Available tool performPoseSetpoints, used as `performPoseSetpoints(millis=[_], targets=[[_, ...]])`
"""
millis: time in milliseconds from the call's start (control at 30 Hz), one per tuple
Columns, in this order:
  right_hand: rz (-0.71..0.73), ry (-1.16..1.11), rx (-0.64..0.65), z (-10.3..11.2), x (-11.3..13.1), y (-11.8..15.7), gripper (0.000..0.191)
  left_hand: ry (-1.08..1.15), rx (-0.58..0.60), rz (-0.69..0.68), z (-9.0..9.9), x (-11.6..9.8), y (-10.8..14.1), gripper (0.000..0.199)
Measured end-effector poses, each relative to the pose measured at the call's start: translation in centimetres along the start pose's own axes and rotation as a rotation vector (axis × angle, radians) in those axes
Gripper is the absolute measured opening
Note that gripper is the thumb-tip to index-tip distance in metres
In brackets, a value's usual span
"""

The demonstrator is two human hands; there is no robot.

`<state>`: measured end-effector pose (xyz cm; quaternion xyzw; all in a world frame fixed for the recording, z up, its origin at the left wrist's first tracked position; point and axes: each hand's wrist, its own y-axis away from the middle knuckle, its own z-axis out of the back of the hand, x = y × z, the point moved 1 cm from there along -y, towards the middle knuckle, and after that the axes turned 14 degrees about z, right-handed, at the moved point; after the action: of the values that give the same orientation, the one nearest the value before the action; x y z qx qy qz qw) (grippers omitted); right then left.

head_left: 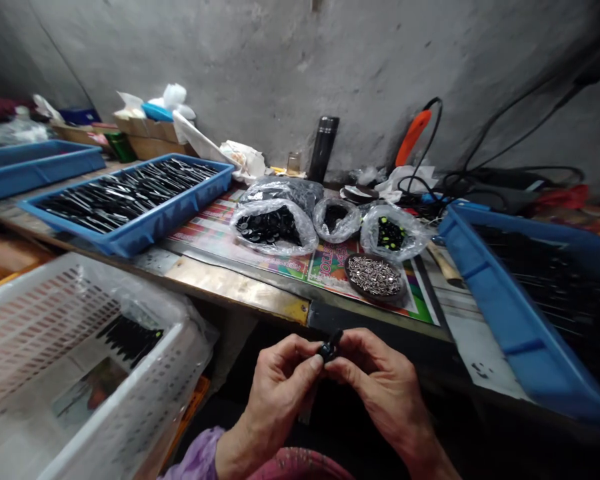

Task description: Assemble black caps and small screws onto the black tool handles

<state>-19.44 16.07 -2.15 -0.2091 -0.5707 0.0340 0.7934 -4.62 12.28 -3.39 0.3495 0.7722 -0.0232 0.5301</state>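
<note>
Small black plastic part [330, 348] pinched between the fingers [307, 363] of left hand [280, 387] and right hand [385, 390], near the metal-edged table [235, 287], blue plastic tray [510, 320] to the right.

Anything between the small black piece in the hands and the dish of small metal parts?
Only the bench's front edge. The small black piece, pinched by the left hand and right hand, is on its near side; the dish of small metal parts sits beyond, on the printed mat.
</note>
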Motion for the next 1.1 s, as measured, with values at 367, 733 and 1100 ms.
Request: performPoseSetpoints(millis=[367, 733, 1100], targets=[[0.329, 0.443, 0.091, 1.5, 0.5, -1.2, 0.021, -0.794, -0.043, -0.439, 1.5, -1.6, 0.0, 0.017], [0.637, 0.643, 0.075, 1.4, -0.5, -0.8, 0.019, -0.842, -0.082, -0.503, 1.6, -1.6, -0.2, 0.011], [0.844, 0.895, 0.158, 1.4, 0.9, -1.2, 0.017, -0.934, -0.137, -0.705, 1.5, -1.1, -0.3, 0.017]])
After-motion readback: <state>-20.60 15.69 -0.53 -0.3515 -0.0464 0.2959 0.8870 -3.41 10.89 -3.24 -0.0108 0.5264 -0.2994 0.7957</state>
